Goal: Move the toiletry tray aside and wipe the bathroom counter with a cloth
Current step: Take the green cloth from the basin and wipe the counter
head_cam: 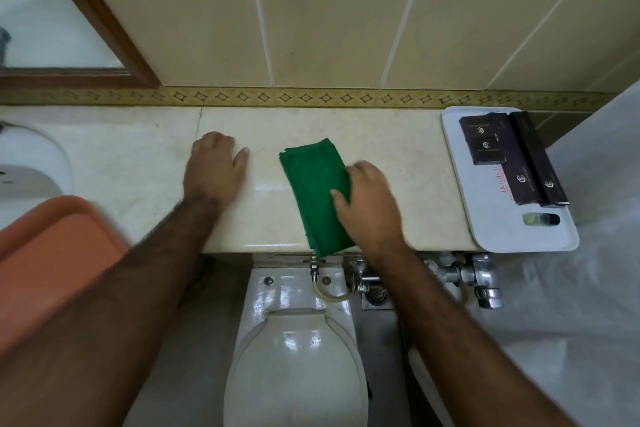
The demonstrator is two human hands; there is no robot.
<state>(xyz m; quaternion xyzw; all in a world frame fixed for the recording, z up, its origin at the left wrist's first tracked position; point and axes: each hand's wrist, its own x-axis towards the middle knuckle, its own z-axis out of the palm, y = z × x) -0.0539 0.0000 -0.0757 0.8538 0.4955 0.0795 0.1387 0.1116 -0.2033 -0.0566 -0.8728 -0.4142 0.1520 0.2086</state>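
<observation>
A folded green cloth (313,191) lies on the cream marble counter (138,163), its near end hanging over the front edge. My right hand (369,204) presses on the cloth's right side, fingers curled over it. To the left, my left hand (214,166) rests flat on the bare counter, holding nothing. The white toiletry tray (491,229) sits at the counter's far right end, carrying several dark boxes (512,159) and a small bottle (540,218).
A white sink (27,166) is at the left end, with an orange tray-like object (52,253) below it. A toilet (294,350) and chrome valves (471,277) sit under the counter. Tiled wall and a framed mirror (52,17) stand behind.
</observation>
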